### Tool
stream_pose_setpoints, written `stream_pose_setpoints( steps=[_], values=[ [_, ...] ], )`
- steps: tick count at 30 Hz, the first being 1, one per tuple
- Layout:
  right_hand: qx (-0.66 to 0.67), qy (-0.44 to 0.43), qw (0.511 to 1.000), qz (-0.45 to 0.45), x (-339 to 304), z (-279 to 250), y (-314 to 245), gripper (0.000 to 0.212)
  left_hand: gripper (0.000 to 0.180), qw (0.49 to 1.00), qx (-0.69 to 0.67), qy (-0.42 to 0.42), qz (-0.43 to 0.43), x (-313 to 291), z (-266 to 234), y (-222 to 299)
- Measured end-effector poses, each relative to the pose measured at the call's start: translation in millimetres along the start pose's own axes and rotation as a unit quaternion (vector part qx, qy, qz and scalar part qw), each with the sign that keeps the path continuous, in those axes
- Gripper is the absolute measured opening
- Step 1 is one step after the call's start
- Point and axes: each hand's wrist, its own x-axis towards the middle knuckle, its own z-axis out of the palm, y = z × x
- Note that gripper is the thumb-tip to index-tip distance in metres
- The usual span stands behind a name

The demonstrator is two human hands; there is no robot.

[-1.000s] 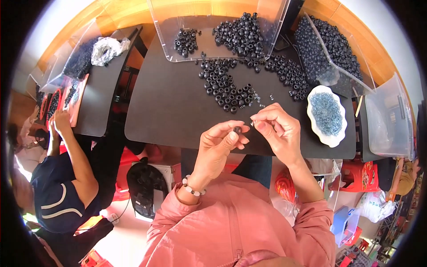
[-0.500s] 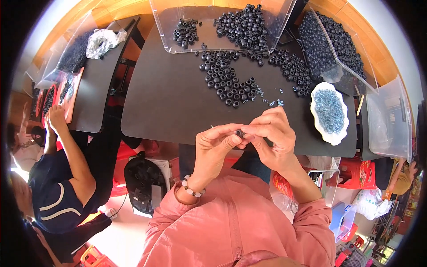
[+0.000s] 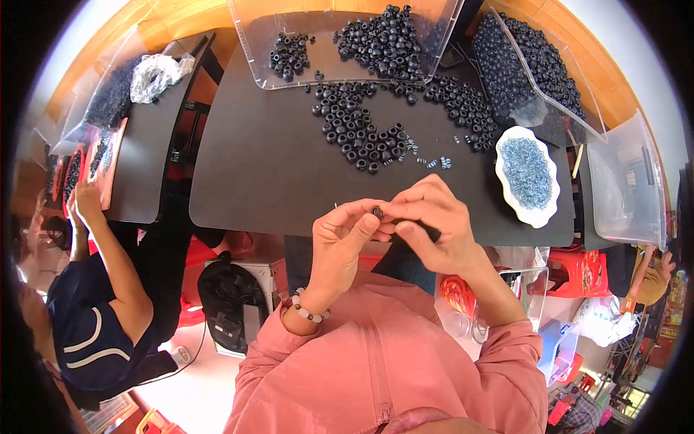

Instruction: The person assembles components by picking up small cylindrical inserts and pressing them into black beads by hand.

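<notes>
A: Where was the small, dark, round bead [image 3: 377, 213]?

B: In the person's bare left hand [image 3: 337, 244], at the near edge of the flat, dark brown desk [image 3: 253, 166]. The left grip was pinched on it between thumb and forefinger

A: And the bare right hand [image 3: 439, 230]?

B: Its fingertips were drawn together right beside the bead, next to those of the left. Whether the right grip had anything in it could not be told, for the fingers hid the spot

A: What lay beyond the hands?

B: A curved spread of round, black, holed beads [image 3: 354, 137] lay on the desk, with a few tiny, shiny, blue-grey striped pieces [image 3: 434, 163] near its closer right end. Behind it stood a clear, straight-sided plastic bin [image 3: 289, 87] holding more black beads in separate heaps

A: What was on the right?

B: A white, scalloped, oval dish [image 3: 538, 217] filled with tiny, translucent blue beads [image 3: 526, 172]. Farther back was a clear plastic container heaped with black beads

A: Did the person wear anything at the wrist?

B: Yes, a bracelet of pale and dark round beads [image 3: 311, 307] circled the left one, just below a pink sleeve [image 3: 278, 340]
</notes>
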Motion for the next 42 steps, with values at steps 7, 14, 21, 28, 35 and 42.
stream_pose_setpoints(
  steps=[7, 14, 21, 28, 35, 42],
  values=[
    [-0.03, -0.01, 0.979, 0.204, 22.2, -13.8, 51.7, 0.014, 0.027, 0.997, -0.07, -0.015, -0.029, 8.0, -11.5, 8.7],
    [-0.154, -0.074, 0.976, 0.138, 61.1, -18.4, 88.2, 0.013, 0.029, 0.991, -0.125, -0.02, 0.034, 21.1, -34.7, 16.3],
    [-0.114, -0.1, 0.988, 0.015, 98.7, 15.8, 106.5, 0.015, 0.028, 0.996, -0.067, -0.016, 0.051, 18.4, -29.1, 10.6],
    [-0.193, -0.144, 0.969, 0.049, 84.0, 4.6, 99.7, 0.013, 0.03, 0.996, -0.08, -0.019, 0.042, 18.4, -32.7, 13.4],
    [-0.155, -0.116, 0.976, 0.103, 93.5, -1.4, 107.6, 0.01, 0.03, 0.996, -0.085, -0.027, 0.026, 21.1, -32.1, 13.1],
    [-0.136, -0.115, 0.982, 0.063, 101.7, 20.4, 125.6, 0.011, 0.029, 0.97, 0.032, -0.187, -0.149, 13.9, 2.5, 6.2]
  ],
)
